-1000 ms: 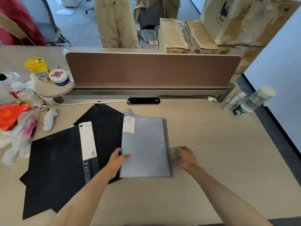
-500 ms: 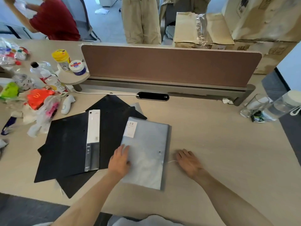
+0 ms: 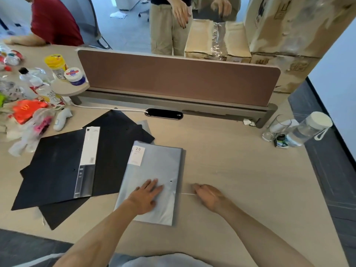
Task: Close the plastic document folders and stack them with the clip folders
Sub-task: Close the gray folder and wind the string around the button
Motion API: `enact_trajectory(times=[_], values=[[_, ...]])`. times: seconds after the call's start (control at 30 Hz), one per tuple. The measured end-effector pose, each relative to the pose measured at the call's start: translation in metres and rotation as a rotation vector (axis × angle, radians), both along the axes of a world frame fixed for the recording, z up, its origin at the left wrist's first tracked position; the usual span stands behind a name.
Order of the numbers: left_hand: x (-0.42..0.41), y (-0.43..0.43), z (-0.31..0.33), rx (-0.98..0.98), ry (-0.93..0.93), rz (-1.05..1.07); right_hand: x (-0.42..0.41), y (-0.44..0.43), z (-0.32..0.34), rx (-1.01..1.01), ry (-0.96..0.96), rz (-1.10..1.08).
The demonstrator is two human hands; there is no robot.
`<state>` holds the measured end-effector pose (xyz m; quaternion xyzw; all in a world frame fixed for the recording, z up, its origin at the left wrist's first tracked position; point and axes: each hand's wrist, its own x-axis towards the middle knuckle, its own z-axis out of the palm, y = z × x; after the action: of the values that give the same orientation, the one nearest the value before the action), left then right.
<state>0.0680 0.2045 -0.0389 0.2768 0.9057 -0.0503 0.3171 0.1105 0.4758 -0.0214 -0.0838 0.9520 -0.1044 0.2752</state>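
Lying closed and flat on the desk (image 3: 240, 170): one grey folder (image 3: 154, 170), translucent plastic, white label marked "20" at its far left corner, a small stud near its right edge. Its left edge overlaps the black folders.

Left hand (image 3: 146, 197): palm down, fingers spread flat on the near half of the grey folder; pressing, not gripping.

Right hand (image 3: 209, 195): on the desk just right of the grey folder, fingers curled loosely downward. A thin pale cord (image 3: 185, 193) runs from the folder's right edge to the fingertips; whether it is pinched cannot be told.

Black folders (image 3: 55, 166): to the left, spread open and overlapping at angles. The top one carries a white and clear spine strip (image 3: 86, 162) down its middle. A corner of another grey sheet (image 3: 144, 126) shows beyond them.

Far side of desk: brown divider panel (image 3: 177, 78) on a grey rail, black cable port (image 3: 163, 113) with a white cable (image 3: 107, 108) leading left.

Left end: yellow-lidded tub (image 3: 55, 63), white jar (image 3: 74, 76) on a small round shelf, plastic bottles, red wrapper (image 3: 26, 110), plastic bags, white handheld device (image 3: 61, 118).

Right end: glass (image 3: 275, 128), clear bottle (image 3: 308, 129) with white cap lying on its side.

Beyond the divider: cardboard boxes (image 3: 289, 26), a person in red seated, a person in beige trousers standing.
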Motion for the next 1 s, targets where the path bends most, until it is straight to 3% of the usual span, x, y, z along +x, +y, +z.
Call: enact_trajectory(times=[0.17,0.27,0.33,0.6,0.83,1.0], values=[[0.005,0.015,-0.002,0.003,0.064,-0.035,-0.007,0.013,0.015,-0.143,-0.199,-0.076],[0.011,0.020,-0.007,0.011,0.066,-0.055,-0.018,0.004,0.021,-0.468,-0.299,-0.250],[0.013,0.020,-0.009,0.014,0.065,-0.081,-0.028,-0.006,0.025,-0.578,-0.289,-0.338],[0.011,0.013,-0.012,0.157,0.118,-0.088,-0.087,-0.053,0.025,-0.486,-0.238,-0.282],[-0.004,0.017,-0.011,0.299,0.173,-0.084,-0.119,-0.076,0.011,-0.429,-0.523,-0.265],[-0.008,0.014,-0.021,0.362,0.186,-0.080,-0.135,-0.087,-0.002,-0.262,-0.440,-0.236]])
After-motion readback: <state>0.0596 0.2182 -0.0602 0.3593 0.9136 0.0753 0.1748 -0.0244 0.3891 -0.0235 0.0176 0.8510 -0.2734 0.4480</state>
